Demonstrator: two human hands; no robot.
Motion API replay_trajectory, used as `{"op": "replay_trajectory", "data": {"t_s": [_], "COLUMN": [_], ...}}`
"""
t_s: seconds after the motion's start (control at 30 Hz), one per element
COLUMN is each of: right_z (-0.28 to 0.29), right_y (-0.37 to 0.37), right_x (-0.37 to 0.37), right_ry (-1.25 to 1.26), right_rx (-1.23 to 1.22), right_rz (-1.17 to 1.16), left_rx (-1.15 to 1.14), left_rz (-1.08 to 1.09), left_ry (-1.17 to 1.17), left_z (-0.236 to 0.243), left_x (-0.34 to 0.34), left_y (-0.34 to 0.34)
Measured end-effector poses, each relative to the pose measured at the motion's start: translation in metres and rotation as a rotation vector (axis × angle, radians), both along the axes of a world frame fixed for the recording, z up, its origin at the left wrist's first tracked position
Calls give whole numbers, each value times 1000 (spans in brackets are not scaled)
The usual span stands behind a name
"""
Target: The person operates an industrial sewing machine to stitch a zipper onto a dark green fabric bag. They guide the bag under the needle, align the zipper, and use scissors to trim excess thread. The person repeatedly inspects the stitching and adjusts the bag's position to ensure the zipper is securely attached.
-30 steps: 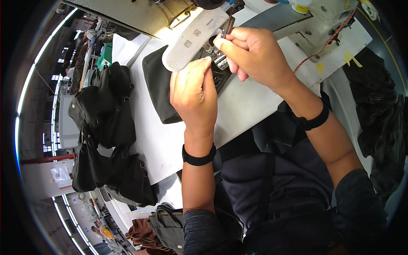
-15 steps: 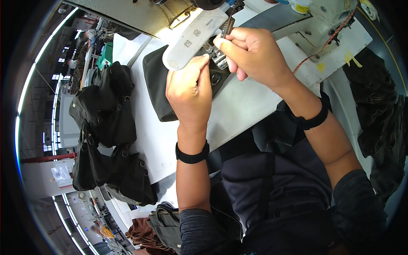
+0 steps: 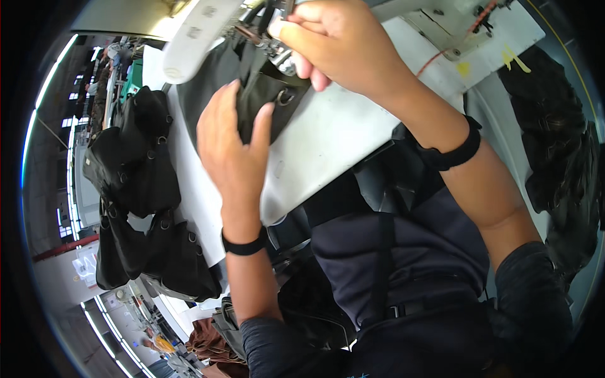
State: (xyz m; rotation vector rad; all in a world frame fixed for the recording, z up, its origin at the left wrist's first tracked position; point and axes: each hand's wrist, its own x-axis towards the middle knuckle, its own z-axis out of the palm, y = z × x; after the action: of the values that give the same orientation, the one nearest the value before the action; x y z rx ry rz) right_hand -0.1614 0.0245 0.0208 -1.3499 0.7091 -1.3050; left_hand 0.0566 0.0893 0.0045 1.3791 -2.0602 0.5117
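My left hand [image 3: 232,148] is open, thumb and fingers apart, over the dark green bag piece [image 3: 196,94] on the white sewing machine table [image 3: 328,148]. Up by the machine's shiny metal presser foot part [image 3: 283,62], my right hand [image 3: 350,50] is closed in a pinch. A slim dark metal piece [image 3: 289,7] rises at its fingertips; whether the fingers grip it or something smaller is unclear. A metal ring [image 3: 285,96] sits on the bag piece, between my two hands.
The machine's long white cover [image 3: 195,44] hangs over the work at upper left. Several dark bags [image 3: 142,164] are heaped along the table's left side. More dark pieces [image 3: 554,132] hang at far right. A reddish cord [image 3: 435,62] runs behind my right wrist.
My left hand has come away from the presser foot, down and left, and its pinch has opened. My right hand stays closed beside the machine. The whole view has shifted.
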Motion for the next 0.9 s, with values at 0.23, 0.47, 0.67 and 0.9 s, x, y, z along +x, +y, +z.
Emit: {"op": "replay_trajectory", "data": {"t_s": [0.23, 0.47, 0.67, 0.9], "right_z": [-13, -13, -6, -4], "right_y": [-4, -6, 2, 4], "right_x": [9, -1, 9, 7], "right_ry": [-56, -51, 59, 67], "right_rx": [-73, -35, -48, -35], "right_rz": [-20, 11, -98, -116], "left_rx": [328, 531, 942, 959], "left_rz": [122, -6, -249, -421], "left_ry": [-323, -298, 285, 860], "left_z": [45, 116, 74, 35], "left_x": [14, -27, 17, 30], "left_y": [73, 23, -66, -86]}}
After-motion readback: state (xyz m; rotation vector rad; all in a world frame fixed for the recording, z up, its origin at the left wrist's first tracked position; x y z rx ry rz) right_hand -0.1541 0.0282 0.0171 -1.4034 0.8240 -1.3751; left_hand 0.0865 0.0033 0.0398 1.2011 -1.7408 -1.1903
